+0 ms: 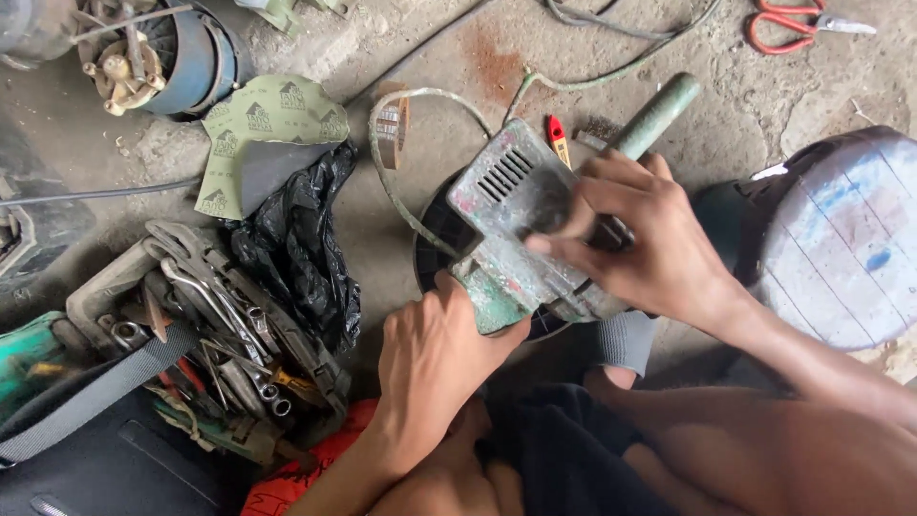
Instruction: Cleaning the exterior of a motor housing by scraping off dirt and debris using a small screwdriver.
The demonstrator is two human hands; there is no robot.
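lap: the person sits low on the concrete floor (420, 182), knees drawn in, so the work sits just ahead of the legs and within easy reach of both arms.
left hand (435, 358): clamped around the near corner of the worn green angle grinder (506, 215), fingers curled under its body, it seems, to keep the tool from twisting.
right hand (640, 239): laid over the top and far side of the grinder, fingers closed down on the housing near the vent slots; the grip looks like a pressing, steadying hold.
grinder position: it lies tilted across a black round disc (432, 244), vents facing up, its green side handle (657, 115) pointing away to the upper right.
cable: a pale green cord (401, 186) loops out from the tool across the floor.
left side: an open tool bag of spanners (224, 330) sits within arm's reach, beside a crumpled black plastic bag (301, 244).
further out: green sandpaper sheets (263, 129), a small red-tipped screwdriver (558, 139).
right: a round drum (845, 239), scuffed whitish top.
far edge: an electric motor (158, 53) and red-handled scissors (798, 26).
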